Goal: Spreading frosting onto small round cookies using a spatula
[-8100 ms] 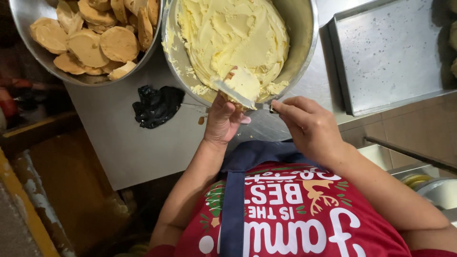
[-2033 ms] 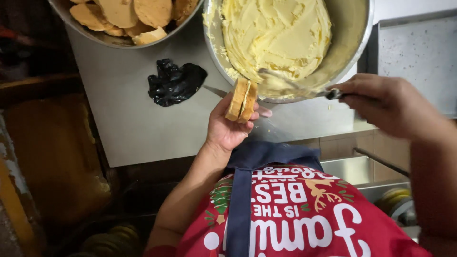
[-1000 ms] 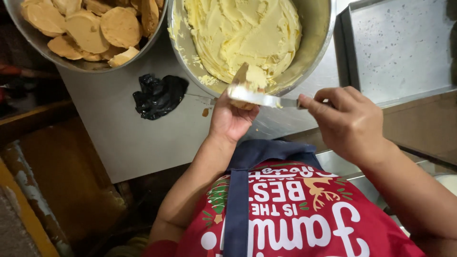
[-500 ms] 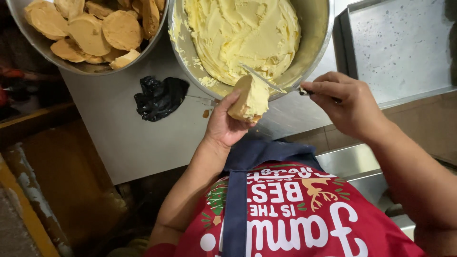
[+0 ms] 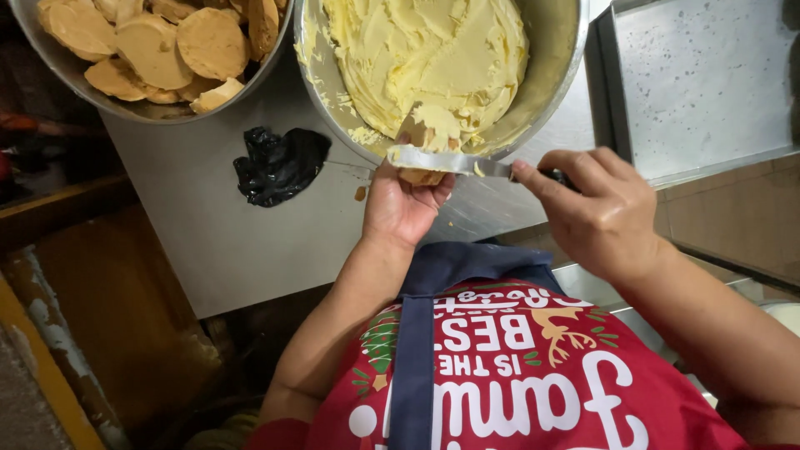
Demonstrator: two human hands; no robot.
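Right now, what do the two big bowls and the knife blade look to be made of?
Bowl of spread and bowl of bread slices: likely stainless steel, dull grey with a brushed sheen. Knife blade, held by the right hand: shiny metal reflecting light, probably steel, smeared with pale yellow spread.

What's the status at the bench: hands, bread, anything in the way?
Left hand grip shut on bread slice. Right hand grip shut on knife, blade flat across the slice. Butter bowl rim right behind; nothing blocking.
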